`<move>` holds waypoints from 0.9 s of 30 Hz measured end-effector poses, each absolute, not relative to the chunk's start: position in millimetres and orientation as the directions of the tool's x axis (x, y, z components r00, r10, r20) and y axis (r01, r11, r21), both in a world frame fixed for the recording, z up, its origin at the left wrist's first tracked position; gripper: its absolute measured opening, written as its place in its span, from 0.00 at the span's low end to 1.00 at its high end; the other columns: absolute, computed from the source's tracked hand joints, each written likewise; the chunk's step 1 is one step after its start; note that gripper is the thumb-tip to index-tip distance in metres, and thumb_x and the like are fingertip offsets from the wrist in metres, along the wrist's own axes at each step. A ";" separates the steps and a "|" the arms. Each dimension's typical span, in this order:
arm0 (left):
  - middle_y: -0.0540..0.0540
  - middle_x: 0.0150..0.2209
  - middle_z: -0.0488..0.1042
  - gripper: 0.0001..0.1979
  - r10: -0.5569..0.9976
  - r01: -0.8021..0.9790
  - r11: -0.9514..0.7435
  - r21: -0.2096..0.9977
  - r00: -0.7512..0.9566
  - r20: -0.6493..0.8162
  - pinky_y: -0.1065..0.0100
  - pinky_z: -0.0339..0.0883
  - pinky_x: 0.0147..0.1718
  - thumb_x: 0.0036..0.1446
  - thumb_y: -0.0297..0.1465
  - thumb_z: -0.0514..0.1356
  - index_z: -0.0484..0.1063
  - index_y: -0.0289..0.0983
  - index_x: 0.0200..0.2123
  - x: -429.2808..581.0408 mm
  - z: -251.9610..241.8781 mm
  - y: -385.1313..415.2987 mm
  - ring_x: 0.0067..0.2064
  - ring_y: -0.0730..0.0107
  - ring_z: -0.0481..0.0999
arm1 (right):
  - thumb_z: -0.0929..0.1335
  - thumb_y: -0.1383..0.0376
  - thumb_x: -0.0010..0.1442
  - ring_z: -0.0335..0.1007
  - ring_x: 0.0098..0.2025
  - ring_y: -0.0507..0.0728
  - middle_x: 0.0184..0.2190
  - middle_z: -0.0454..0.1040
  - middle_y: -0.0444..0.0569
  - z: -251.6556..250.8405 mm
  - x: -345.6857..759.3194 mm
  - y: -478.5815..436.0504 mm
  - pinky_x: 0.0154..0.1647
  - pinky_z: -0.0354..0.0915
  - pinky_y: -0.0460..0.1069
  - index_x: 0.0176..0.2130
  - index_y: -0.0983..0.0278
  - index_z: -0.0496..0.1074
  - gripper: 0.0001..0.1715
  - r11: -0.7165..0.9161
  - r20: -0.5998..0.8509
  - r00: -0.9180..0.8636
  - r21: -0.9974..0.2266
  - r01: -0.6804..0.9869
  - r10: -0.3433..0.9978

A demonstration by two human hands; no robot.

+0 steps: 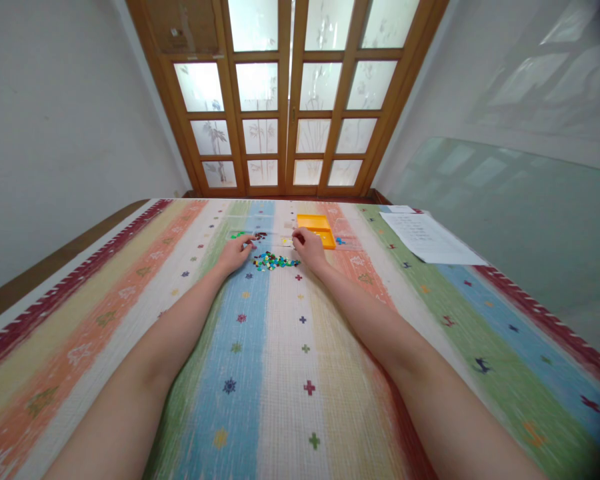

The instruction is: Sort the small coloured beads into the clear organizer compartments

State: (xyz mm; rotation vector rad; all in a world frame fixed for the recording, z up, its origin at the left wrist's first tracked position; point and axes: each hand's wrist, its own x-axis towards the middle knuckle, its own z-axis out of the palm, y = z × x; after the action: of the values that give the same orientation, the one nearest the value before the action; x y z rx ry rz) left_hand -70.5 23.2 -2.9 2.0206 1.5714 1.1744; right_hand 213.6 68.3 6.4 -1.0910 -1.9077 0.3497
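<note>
A loose pile of small multicoloured pieces [275, 261], mostly green, blue, yellow and white, lies on the striped cloth between my hands. My left hand [237, 253] is at the pile's upper left, thumb and forefinger apart, its fingertips by a small cluster of dark brown pieces [261, 235]. Green pieces [237, 235] lie just beyond that hand. Right of the pile, my right hand [309, 247] has its fingers curled together in a pinch; whatever they hold is too small to make out. Yellow pieces [287, 241] lie by its fingertips. Behind it stands an open orange-yellow box [313, 222], partly covered by the hand.
Several blue pieces [341, 241] sit right of the box. Printed white sheets [430, 237] rest on the table's right side. A patterned striped tablecloth [285, 400] covers the table. Beyond its far edge are wooden glass-paned doors [287, 100].
</note>
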 end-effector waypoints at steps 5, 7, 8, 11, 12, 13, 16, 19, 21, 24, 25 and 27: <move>0.47 0.38 0.81 0.17 0.911 0.661 -0.367 0.654 0.113 0.397 0.62 0.66 0.38 0.60 0.30 0.62 0.81 0.43 0.52 -64.1 -1.9 20.9 0.28 0.63 0.69 | 0.65 0.69 0.65 0.77 0.45 0.59 0.45 0.81 0.51 -2.8 216.7 81.2 0.51 0.71 0.53 0.48 0.63 0.77 0.14 0.544 0.518 -0.215 -0.649 0.531 0.828; 0.47 0.38 0.81 0.17 0.907 0.676 -0.376 0.634 0.130 0.401 0.61 0.66 0.39 0.61 0.31 0.61 0.80 0.43 0.52 -63.3 -1.9 20.6 0.29 0.63 0.70 | 0.65 0.70 0.65 0.77 0.49 0.59 0.49 0.80 0.53 -6.2 216.2 83.8 0.54 0.71 0.54 0.52 0.64 0.76 0.17 0.553 0.513 -0.236 -0.649 0.523 0.825; 0.46 0.39 0.81 0.17 0.906 0.677 -0.379 0.630 0.134 0.401 0.61 0.67 0.39 0.61 0.32 0.61 0.80 0.43 0.52 -63.3 -2.0 20.5 0.29 0.62 0.70 | 0.65 0.70 0.66 0.77 0.51 0.60 0.51 0.80 0.54 -7.4 216.1 84.5 0.56 0.71 0.54 0.54 0.64 0.76 0.19 0.562 0.516 -0.249 -0.643 0.521 0.820; 0.46 0.37 0.81 0.16 0.903 0.674 -0.386 0.630 0.136 0.408 0.61 0.67 0.39 0.61 0.33 0.61 0.81 0.42 0.52 -63.6 -2.2 20.4 0.29 0.63 0.70 | 0.64 0.70 0.67 0.76 0.52 0.60 0.53 0.79 0.55 -8.3 215.9 84.1 0.57 0.70 0.55 0.57 0.64 0.75 0.21 0.592 0.533 -0.277 -0.620 0.515 0.799; 0.46 0.36 0.80 0.16 0.902 0.678 -0.387 0.625 0.136 0.410 0.62 0.67 0.39 0.62 0.33 0.61 0.81 0.42 0.52 -63.7 -2.0 20.2 0.28 0.63 0.69 | 0.64 0.70 0.67 0.76 0.52 0.60 0.53 0.79 0.55 -7.6 215.8 83.2 0.57 0.70 0.55 0.57 0.64 0.75 0.21 0.598 0.538 -0.282 -0.614 0.515 0.795; 0.47 0.35 0.80 0.17 0.902 0.689 -0.384 0.614 0.139 0.409 0.62 0.67 0.39 0.62 0.33 0.60 0.80 0.41 0.52 -63.7 -1.6 19.9 0.28 0.63 0.69 | 0.64 0.70 0.67 0.76 0.52 0.60 0.52 0.79 0.55 -6.4 215.5 81.8 0.57 0.70 0.55 0.57 0.64 0.76 0.21 0.602 0.541 -0.285 -0.608 0.518 0.791; 0.48 0.34 0.79 0.18 0.908 0.738 -0.370 0.564 0.159 0.387 0.64 0.66 0.39 0.65 0.34 0.58 0.79 0.39 0.54 -63.5 0.2 18.5 0.30 0.65 0.70 | 0.65 0.69 0.68 0.75 0.50 0.60 0.50 0.79 0.53 -0.9 212.6 74.2 0.55 0.69 0.54 0.52 0.63 0.78 0.17 0.627 0.551 -0.318 -0.578 0.523 0.772; 0.48 0.35 0.80 0.19 0.910 0.763 -0.366 0.533 0.172 0.378 0.66 0.66 0.39 0.66 0.34 0.56 0.78 0.38 0.56 -63.6 1.0 17.8 0.31 0.66 0.71 | 0.67 0.69 0.68 0.73 0.48 0.59 0.45 0.80 0.51 5.1 205.3 60.2 0.53 0.67 0.54 0.46 0.61 0.79 0.11 0.711 0.554 -0.448 -0.506 0.488 0.702; 0.47 0.36 0.80 0.19 0.910 0.769 -0.364 0.525 0.174 0.377 0.66 0.66 0.38 0.67 0.35 0.56 0.78 0.38 0.57 -64.1 0.6 18.3 0.31 0.67 0.71 | 0.68 0.67 0.69 0.72 0.48 0.59 0.42 0.79 0.50 8.6 198.3 48.2 0.53 0.65 0.53 0.44 0.61 0.80 0.09 0.787 0.531 -0.580 -0.429 0.444 0.617; 0.47 0.39 0.81 0.19 0.911 0.776 -0.362 0.517 0.178 0.372 0.66 0.67 0.38 0.67 0.34 0.56 0.77 0.38 0.57 -64.9 -0.3 19.4 0.31 0.67 0.71 | 0.70 0.64 0.70 0.68 0.49 0.61 0.42 0.77 0.52 12.3 187.7 31.0 0.53 0.62 0.54 0.44 0.60 0.81 0.07 0.878 0.459 -0.749 -0.288 0.383 0.478; 0.46 0.40 0.81 0.19 0.911 0.777 -0.361 0.516 0.178 0.371 0.65 0.67 0.39 0.67 0.34 0.56 0.77 0.38 0.57 -65.1 -0.5 19.7 0.31 0.67 0.71 | 0.71 0.63 0.69 0.67 0.49 0.61 0.42 0.76 0.52 13.1 184.9 26.6 0.53 0.62 0.54 0.45 0.60 0.81 0.07 0.896 0.433 -0.785 -0.246 0.370 0.443; 0.46 0.41 0.81 0.19 0.913 0.778 -0.358 0.516 0.176 0.368 0.65 0.67 0.39 0.67 0.34 0.56 0.77 0.38 0.57 -65.5 -0.7 20.0 0.31 0.67 0.71 | 0.72 0.61 0.69 0.66 0.48 0.62 0.43 0.76 0.52 13.9 181.0 20.2 0.52 0.61 0.55 0.45 0.60 0.81 0.08 0.915 0.396 -0.825 -0.183 0.359 0.403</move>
State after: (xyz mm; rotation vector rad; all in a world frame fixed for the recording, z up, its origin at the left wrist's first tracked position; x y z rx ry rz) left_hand -65.5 20.0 -0.7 2.2383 1.6407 0.9419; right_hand 181.0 20.2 13.9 -0.5524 -2.6414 0.1391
